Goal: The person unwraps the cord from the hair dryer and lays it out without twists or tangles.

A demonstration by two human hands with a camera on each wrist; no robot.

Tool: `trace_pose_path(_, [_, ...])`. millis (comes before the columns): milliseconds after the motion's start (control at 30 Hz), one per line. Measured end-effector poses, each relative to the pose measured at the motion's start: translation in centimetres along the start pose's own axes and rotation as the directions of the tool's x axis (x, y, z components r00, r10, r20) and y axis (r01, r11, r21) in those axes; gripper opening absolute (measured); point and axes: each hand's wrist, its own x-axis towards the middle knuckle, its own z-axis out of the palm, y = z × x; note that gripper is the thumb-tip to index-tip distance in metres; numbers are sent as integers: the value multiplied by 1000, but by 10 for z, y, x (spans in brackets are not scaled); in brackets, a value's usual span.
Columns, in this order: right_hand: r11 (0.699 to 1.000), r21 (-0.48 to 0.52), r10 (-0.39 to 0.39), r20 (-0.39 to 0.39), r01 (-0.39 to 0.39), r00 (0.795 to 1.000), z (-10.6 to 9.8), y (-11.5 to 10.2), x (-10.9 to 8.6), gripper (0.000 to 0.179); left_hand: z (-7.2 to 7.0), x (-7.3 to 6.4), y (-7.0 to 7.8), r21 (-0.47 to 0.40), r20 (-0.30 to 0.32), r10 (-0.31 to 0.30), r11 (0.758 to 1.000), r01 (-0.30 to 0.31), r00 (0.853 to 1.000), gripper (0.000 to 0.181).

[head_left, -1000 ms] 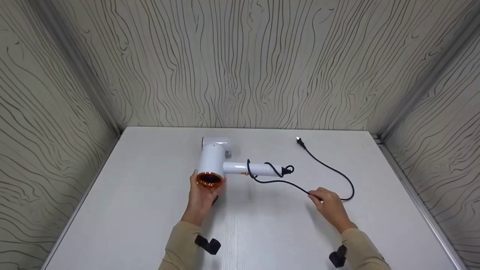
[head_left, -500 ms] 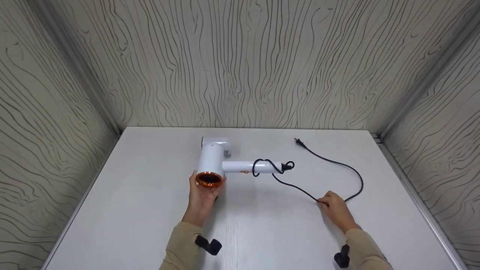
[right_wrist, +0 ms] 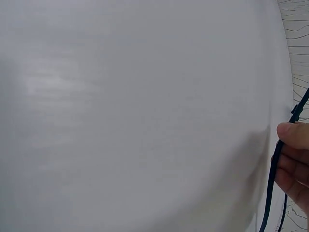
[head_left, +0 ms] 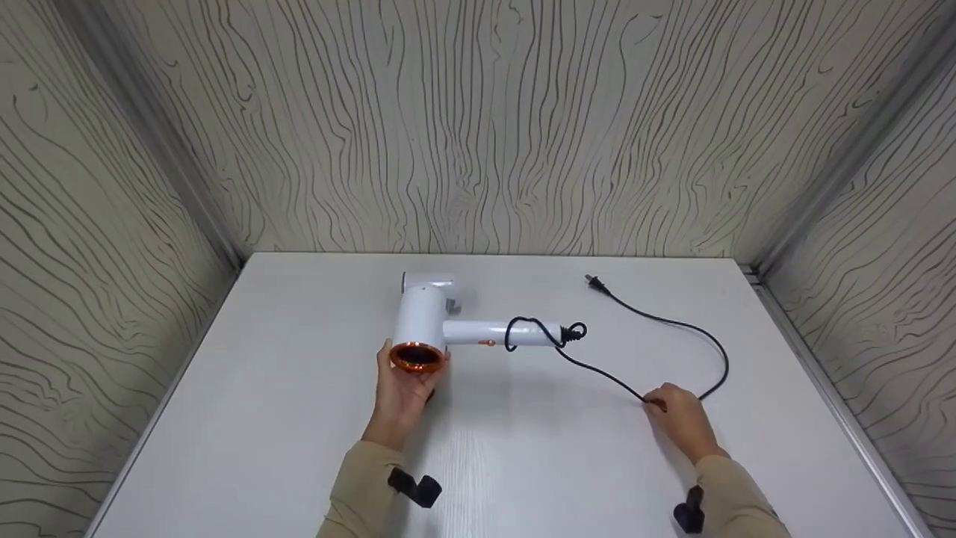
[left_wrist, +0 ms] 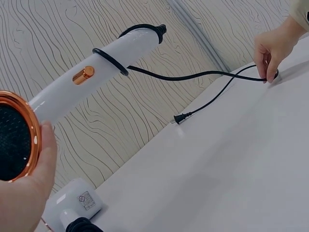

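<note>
Dryer (head_left: 420,317) is hanging above the white bench (head_left: 261,418), left of its middle, and the left hand (head_left: 402,396) is properly grasping it, wrapped round the body by the copper ring (left_wrist: 35,130). Its white handle (head_left: 478,332) is pointing toward the bench's right edge, with a copper button (left_wrist: 83,75) showing on the side.

Black cord (left_wrist: 181,78) is looping loosely round the outer half of the handle, then running across to the right hand (head_left: 683,422). That one's grasping too: thumb (right_wrist: 295,135) and fingers (right_wrist: 294,169) are pinching the cord over toward the bench's right edge. Past the pinch, the cord is bending in a big curve, and the plug (head_left: 596,283) is lying near the back edge, a bit right of centre.

What's looking like a second dryer (head_left: 427,281) is sitting near the back edge, left of centre, partly hiding behind the held one. The left wrist view is showing a label (left_wrist: 87,200) on it.

Both arms are wearing tan sleeves (head_left: 366,478), little black mounts (head_left: 426,491) are sticking out from them, and wood-grain walls (head_left: 463,134) are rising along the back and side edges.
</note>
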Motion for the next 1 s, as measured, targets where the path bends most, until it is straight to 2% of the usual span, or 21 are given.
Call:
trace_pose_path(300, [999,12,37,11,-37,999,-4,7,-3,9,-1,1,-1,-35,-7,-14,999,14,1000,64])
trace_pose_path(633, [999,4,54,44,-54,998,-4,7,-3,10,-2,1,-3,-21,-12,-10,1000,10,1000,65])
trace_pose_path(833, [1000,-2,15,7,-15,1000,-2,5,-3,9,-1,3,-6,62,-20,12,998,-11,1000,63])
trace_pose_path(1000, [1000,-11,8,19,-8,1000,-1,1,-3,9,0,3,-7,95,-22,3,996,-1,1000,62])
